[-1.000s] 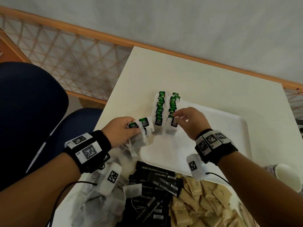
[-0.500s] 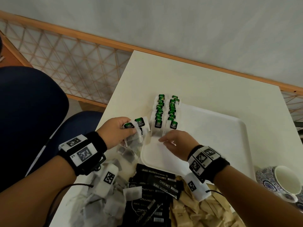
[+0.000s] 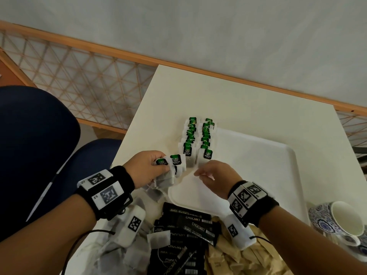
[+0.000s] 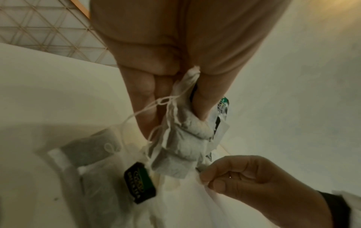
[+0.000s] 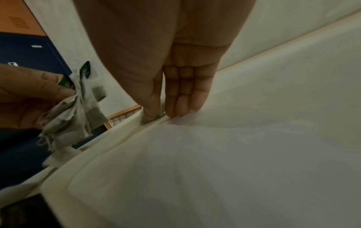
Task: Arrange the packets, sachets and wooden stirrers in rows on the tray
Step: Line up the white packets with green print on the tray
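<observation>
A white tray [image 3: 258,165] lies on the table, and two rows of green-tagged tea bags [image 3: 188,139] run along its left end. My left hand [image 3: 164,165] grips a bunch of tea bags [image 3: 175,165] just left of the tray's near corner, their strings dangling. In the left wrist view the bunch [image 4: 181,143] sits between thumb and fingers. My right hand [image 3: 198,172] is over the tray's left rim beside the bunch. Its thumb and fingers [image 5: 171,108] pinch the edge of a tea bag [image 5: 150,118] there. No wooden stirrers are in view.
Black Chocmet sachets [image 3: 190,225] are heaped at the table's near edge, with brown paper packets [image 3: 238,261] to their right and loose tea bags [image 3: 123,249] to their left. A blue-patterned cup [image 3: 345,221] stands at the right. A blue chair [image 3: 39,145] is beside the table's left edge.
My right hand left the front tea bag of the right row and came back and left to the bunch. The left hand has kept its hold and barely moved.
</observation>
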`<state>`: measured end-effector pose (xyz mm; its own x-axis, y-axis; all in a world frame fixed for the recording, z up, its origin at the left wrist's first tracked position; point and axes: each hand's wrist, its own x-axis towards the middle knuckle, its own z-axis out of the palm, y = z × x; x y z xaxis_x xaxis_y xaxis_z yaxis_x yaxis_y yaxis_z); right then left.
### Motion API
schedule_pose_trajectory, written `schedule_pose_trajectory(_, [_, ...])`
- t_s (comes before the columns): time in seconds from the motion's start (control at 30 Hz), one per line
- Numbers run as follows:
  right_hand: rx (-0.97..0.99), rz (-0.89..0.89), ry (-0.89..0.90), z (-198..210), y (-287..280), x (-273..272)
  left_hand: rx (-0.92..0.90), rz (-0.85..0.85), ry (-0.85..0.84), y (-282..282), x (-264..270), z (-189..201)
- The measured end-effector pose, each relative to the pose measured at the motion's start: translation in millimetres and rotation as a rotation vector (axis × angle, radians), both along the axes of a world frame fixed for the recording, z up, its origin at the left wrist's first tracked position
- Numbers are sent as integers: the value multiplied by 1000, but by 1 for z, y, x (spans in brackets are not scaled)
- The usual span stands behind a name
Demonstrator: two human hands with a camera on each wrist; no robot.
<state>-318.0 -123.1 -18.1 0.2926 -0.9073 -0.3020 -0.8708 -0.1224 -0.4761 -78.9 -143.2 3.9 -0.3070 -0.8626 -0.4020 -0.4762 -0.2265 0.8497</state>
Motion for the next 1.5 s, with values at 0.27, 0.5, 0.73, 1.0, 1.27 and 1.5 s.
schedule_pose_trajectory(0.27, [123, -302, -575, 23, 4, 15, -13, -78, -12, 3, -17, 2])
schedule_pose_trajectory(0.5, [20, -182, -353, 30, 0, 16, -77, -38, -31, 8, -9, 0])
schedule_pose_trajectory(0.73, [48, -109, -108, 25, -4, 5, -146, 79, -60, -1, 20, 0])
schedule_pose_trajectory(1.0, [-5, -252, -13, 15, -21, -14, -103, 91, -13, -7, 19, 0])
schedule_pose_trajectory(1.27, [-26, -319, -17, 10, -27, -16, -120, 49, -5, -6, 6, -3])
schedule_pose_trajectory(1.5, [-146, -85, -78, 22, -14, 11, -130, 142, 12, -12, 21, 2])
